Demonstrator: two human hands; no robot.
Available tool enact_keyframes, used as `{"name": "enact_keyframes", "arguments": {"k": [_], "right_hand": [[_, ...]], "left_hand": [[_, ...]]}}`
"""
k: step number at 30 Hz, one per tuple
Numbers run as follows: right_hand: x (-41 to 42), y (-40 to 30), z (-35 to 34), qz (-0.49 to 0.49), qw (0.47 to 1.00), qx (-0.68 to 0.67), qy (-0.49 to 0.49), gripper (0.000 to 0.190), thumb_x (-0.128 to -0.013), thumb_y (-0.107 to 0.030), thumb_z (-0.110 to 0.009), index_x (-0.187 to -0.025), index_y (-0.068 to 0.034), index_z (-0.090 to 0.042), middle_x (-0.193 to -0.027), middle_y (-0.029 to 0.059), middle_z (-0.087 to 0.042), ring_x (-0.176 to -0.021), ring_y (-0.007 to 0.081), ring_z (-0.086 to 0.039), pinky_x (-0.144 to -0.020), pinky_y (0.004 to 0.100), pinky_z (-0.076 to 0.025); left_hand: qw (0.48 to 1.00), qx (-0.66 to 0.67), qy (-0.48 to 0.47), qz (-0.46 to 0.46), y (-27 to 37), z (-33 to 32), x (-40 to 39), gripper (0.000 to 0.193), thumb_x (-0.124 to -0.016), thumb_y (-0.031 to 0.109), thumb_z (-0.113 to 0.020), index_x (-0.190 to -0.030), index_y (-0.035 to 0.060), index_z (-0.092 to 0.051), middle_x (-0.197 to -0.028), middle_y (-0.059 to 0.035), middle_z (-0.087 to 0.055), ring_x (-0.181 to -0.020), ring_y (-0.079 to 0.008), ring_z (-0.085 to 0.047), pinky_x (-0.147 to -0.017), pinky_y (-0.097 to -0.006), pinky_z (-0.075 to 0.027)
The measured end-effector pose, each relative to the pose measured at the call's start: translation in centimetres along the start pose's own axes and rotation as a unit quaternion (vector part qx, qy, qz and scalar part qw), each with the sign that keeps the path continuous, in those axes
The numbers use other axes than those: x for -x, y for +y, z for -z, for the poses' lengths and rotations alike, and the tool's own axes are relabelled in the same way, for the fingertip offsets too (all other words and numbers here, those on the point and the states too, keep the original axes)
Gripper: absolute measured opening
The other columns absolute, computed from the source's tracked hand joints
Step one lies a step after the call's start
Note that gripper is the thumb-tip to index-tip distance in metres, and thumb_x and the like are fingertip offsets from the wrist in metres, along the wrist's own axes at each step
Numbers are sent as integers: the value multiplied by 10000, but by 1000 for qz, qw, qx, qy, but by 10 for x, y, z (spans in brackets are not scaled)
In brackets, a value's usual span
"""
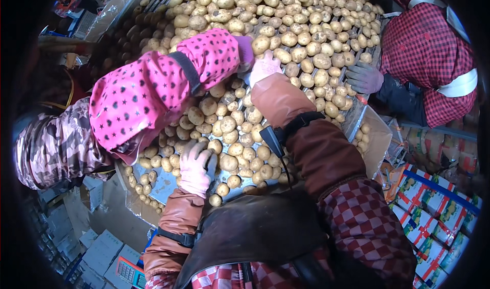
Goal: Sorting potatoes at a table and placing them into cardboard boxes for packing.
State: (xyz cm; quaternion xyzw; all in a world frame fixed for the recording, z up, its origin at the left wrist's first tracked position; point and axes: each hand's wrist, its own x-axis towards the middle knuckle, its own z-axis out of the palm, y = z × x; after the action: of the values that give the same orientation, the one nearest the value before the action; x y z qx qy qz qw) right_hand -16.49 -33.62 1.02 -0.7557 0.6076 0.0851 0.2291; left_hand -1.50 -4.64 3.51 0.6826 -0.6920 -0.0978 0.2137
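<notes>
Many potatoes point(228, 124) lie spread over a metal sorting surface point(162, 191) with slatted bars farther off. My left hand point(197, 168), in a pale pink glove with grey fingers, rests over potatoes near the surface's front. Its fingers curve downward, and what lies under the palm is hidden. Beside its fingertips sits a single round potato point(215, 146). Farther forward, my right hand point(265, 69) reaches into the pile in a pink glove. Its fingers are extended and slightly apart, touching or nearly touching a potato point(261, 44).
A co-worker's pink patterned sleeve point(134, 94) crosses from the left close to my right hand. Another person's gloved hand point(365, 77) rests at the right edge. Potato-filled boxes point(369, 143) stand at the surface's sides. Printed cartons point(428, 220) are stacked lower right.
</notes>
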Motion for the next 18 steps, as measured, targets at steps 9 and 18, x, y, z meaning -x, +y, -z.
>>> {"name": "enact_keyframes", "arguments": {"k": [9, 18], "right_hand": [[13, 7, 20, 54, 998, 14, -21, 587, -786, -513, -682, -1313, -290, -554, -1457, 218, -338, -1289, 425, -391, -1044, 490, -401], [18, -15, 5, -31, 998, -38, 44, 612, -770, -577, -687, -1281, -252, -598, -1468, 172, -297, -1301, 392, -363, -1061, 490, -381]], "left_hand": [[1000, -1, 7, -16, 38, -9, -58, 318, -822, 150, -675, -1133, 112, -620, -1152, -146, -603, -974, -318, -613, -822, -409, -501], [977, 40, -63, 197, 8, -5, -55, 190, -888, 189, -614, -1076, 179, -629, -1054, -161, -592, -880, -370, -632, -723, -448, -532]]}}
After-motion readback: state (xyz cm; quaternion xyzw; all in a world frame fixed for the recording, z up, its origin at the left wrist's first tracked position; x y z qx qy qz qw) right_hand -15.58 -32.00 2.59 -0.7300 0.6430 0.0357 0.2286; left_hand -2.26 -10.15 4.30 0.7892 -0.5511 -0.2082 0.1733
